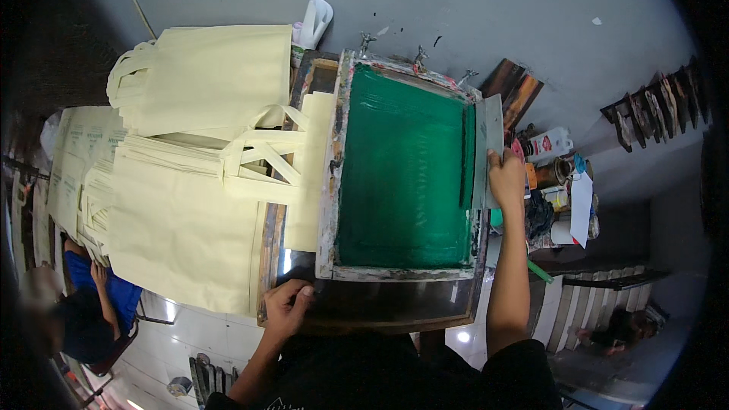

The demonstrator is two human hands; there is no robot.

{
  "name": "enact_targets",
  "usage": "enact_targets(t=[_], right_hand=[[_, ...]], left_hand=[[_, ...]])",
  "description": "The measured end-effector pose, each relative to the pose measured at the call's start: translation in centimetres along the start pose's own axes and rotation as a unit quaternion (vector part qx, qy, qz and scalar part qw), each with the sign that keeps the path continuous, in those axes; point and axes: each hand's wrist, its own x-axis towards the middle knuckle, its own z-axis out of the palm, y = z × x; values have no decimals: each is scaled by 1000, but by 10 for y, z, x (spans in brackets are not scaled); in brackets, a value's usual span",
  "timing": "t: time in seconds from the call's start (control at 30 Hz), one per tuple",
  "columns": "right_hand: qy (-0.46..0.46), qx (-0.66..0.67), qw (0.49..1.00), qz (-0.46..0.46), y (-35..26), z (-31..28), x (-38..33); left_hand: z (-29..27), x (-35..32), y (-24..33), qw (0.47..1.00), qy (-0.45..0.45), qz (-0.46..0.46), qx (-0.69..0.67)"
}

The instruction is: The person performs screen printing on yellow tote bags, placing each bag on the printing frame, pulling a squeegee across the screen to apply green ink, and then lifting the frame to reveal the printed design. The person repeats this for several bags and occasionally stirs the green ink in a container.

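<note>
Right hand [506, 176] grasps the squeegee [486, 153] at the right edge of the green-coated screen frame [402, 171], left hand [287, 307] clenched on the dark bench [380, 304] front edge, cream tote bags [190, 182] stacked left, grey wall beyond.

The head-worn fisheye camera is looking steeply down from just above the green-meshed, wooden-framed printing screen [402, 175], which is sitting close and central; straight edges are bending toward the dark rim, forearms entering from below.
</note>
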Motion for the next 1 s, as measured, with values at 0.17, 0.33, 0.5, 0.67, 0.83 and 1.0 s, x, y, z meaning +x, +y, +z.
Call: enact_targets(t=[0.17,0.33,0.5,0.67,0.83,1.0], right_hand=[[-10,-35,999,-35,3,25,19],[-23,-56,998,-23,19,36,37],[-58,-19,997,-49,13,29,44],[-106,18,988,-109,-13,29,53],[-145,6,976,-164,-36,37,67],[-138,-22,961,-240,-50,42,69]], left_hand=[[-7,3,2,998,-38,32,38],[-11,1,-2,998,-63,17,17],[-12,3,4,996,-84,-13,6],[-12,4,4,996,-87,18,32],[-9,3,7,996,-69,19,44],[-4,4,15,999,-36,16,31]])
